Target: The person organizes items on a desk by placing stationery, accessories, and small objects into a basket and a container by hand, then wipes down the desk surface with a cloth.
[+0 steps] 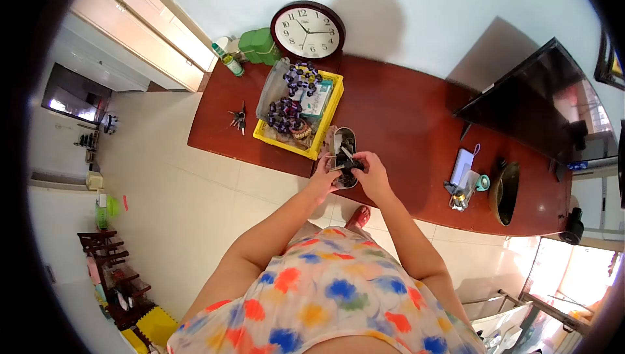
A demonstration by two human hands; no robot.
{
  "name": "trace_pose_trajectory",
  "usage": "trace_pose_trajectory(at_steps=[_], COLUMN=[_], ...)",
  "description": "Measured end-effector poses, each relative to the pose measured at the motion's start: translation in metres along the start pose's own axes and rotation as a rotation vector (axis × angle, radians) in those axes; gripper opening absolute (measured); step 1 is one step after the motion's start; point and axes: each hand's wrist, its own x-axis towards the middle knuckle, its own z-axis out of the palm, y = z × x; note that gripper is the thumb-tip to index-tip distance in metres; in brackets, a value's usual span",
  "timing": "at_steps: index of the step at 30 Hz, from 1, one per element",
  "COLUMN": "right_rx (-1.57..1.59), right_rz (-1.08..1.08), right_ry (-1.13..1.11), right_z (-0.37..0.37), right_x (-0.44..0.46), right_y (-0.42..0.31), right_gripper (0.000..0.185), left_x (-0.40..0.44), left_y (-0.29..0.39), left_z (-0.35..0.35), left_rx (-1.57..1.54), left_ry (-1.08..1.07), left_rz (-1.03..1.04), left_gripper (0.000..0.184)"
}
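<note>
1. As both hands meet over the dark red-brown wooden table (403, 119), the oval metal tin (344, 130) sits between them near the front edge, its long side running away from the person, with small dark items inside.
2. Left hand (321, 179): fingers partly curled at the near left side of the tin. Whether they are closed on anything cannot be determined.
3. Right hand (371, 173): thumb and fingertips drawn nearly together on a small dark object (352, 164) over the tin's near half. Its exact form is too small to establish.
4. Obstructions: the fingers cover part of the tin's near half. Just beside the tin, on the left, stands a yellow rectangular plastic basket (333, 108), limiting room on that side.
5. Basket contents: strands of dark purple round beads (284, 114) and a white-and-teal box (317, 101), partly overlapped by the beads. A translucent grey plastic lid (270, 90) leans at the left side.
6. Left of the basket: a bunch of metal keys (239, 119); farther back, a green-capped bottle (230, 63) and green boxy containers (258, 46).
7. Behind the basket: a round white-faced clock with a dark frame (308, 31), upright near the wall.
8. Right end, well apart from the tin: a pale lavender rectangular device (461, 166), a teal roll (482, 183), a dark brown bowl (504, 194) tilted on its side, and a black flat-screen television (543, 103).
</note>
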Motion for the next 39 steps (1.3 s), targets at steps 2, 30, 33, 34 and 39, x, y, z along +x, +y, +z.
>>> trace_pose_trajectory(at_steps=[2,30,33,34,39], right_rx=[0.038,-0.307,-0.441,-0.489,-0.609], right_rz=[-0.008,-0.273,-0.23,-0.234,0.07], right_ry=[0.068,-0.066,-0.147,-0.148,-0.247], right_z=[0.017,0.352,0.38,0.391,0.438], right_x=[-0.004,0.113,0.161,0.176,0.245], right_y=[-0.015,-0.11,-0.086,-0.083,-0.064], right_gripper=[0.031,0.035,0.052,0.054,0.066], left_x=[0.002,-0.106,-0.111,-0.112,-0.102], left_y=[0.007,0.127,0.133,0.139,0.159], left_z=[-0.012,-0.379,-0.398,-0.402,-0.419], left_rx=[-0.004,-0.224,-0.218,-0.222,-0.233], left_ry=[0.015,0.242,0.28,0.293,0.349], left_rz=[-0.009,0.156,0.153,0.15,0.12], left_gripper=[0.078,0.079,0.08,0.08,0.08])
